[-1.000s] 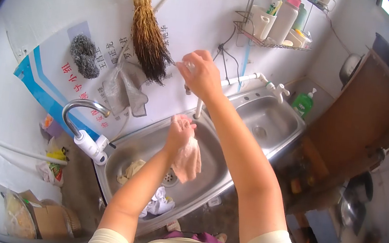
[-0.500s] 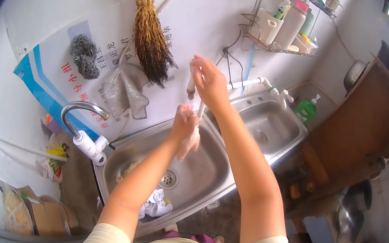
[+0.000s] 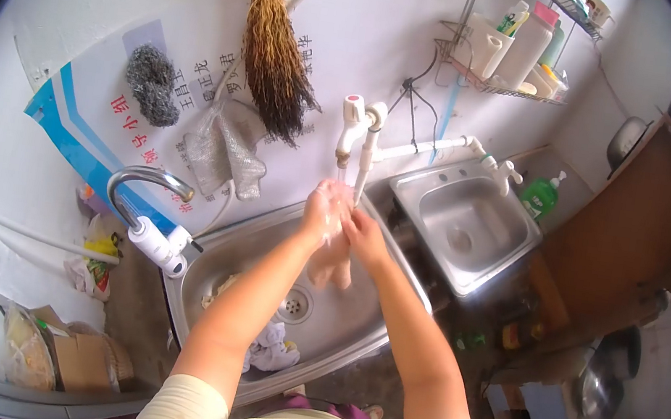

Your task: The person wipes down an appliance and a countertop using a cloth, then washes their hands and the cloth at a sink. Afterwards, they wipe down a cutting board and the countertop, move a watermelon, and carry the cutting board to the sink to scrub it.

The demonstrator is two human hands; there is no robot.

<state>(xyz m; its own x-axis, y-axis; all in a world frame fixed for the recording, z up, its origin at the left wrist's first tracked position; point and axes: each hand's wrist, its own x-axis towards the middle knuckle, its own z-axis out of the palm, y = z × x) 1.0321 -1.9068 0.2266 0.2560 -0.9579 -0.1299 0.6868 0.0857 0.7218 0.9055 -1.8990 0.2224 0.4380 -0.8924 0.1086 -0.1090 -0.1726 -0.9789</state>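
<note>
Under the white wall tap (image 3: 352, 131) with a red mark, a limp, wet, pale pink thing (image 3: 332, 264) hangs over the large steel sink (image 3: 367, 290). Its kind is unclear; its lower end parts into two rounded lobes. My left hand (image 3: 318, 214) is closed around its upper left part, directly below the spout. At its right side my right hand (image 3: 364, 234) grips it with bent fingers. A thin stream of water seems to fall from the spout onto the left hand and the thing. White crumpled cloth (image 3: 275, 350) lies in the sink near the drain (image 3: 297, 304).
A curved chrome tap (image 3: 148, 185) stands at the sink's left. To the right is a small steel sink (image 3: 470, 219) with a green soap bottle (image 3: 539, 196) behind. A straw broom (image 3: 274, 66), steel wool (image 3: 153, 85) and a wire shelf (image 3: 505, 83) hang on the wall.
My right hand has come down from the tap's handle to the pale pink thing. Water now seems to run from the spout. The view has shifted slightly.
</note>
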